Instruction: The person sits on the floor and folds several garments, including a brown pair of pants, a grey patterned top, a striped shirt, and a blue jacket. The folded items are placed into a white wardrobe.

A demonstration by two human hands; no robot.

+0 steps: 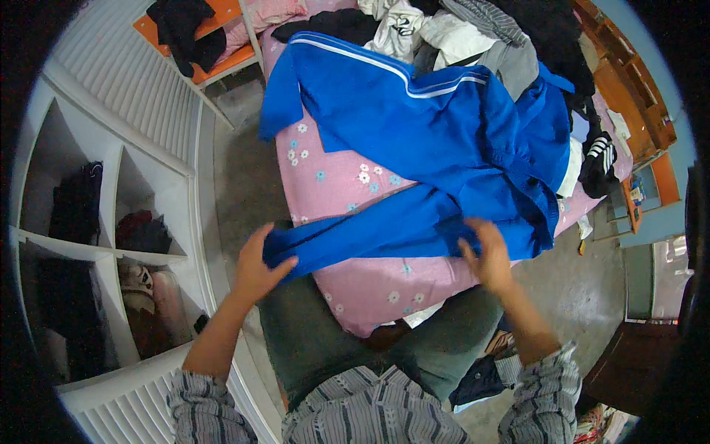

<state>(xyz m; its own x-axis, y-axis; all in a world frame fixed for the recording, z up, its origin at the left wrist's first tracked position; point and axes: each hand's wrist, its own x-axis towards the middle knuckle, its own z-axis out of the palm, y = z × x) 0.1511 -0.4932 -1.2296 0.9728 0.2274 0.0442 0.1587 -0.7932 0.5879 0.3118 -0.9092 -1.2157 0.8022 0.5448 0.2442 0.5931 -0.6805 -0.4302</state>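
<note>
A bright blue jacket point(436, 140) with white stripes lies spread on a bed with a pink flowered sheet point(347, 177). One sleeve stretches toward me along the near side of the bed. My left hand point(259, 266) grips the cuff end of that sleeve. Farther along the same sleeve, near the jacket's hem, my right hand point(488, 255) rests flat with fingers spread.
A heap of dark, white and grey clothes point(458, 29) covers the far end of the bed. White shelves point(111, 237) with folded clothes stand at my left. An orange chair point(211, 44) holds a black garment. Wooden furniture point(636, 96) lines the right side.
</note>
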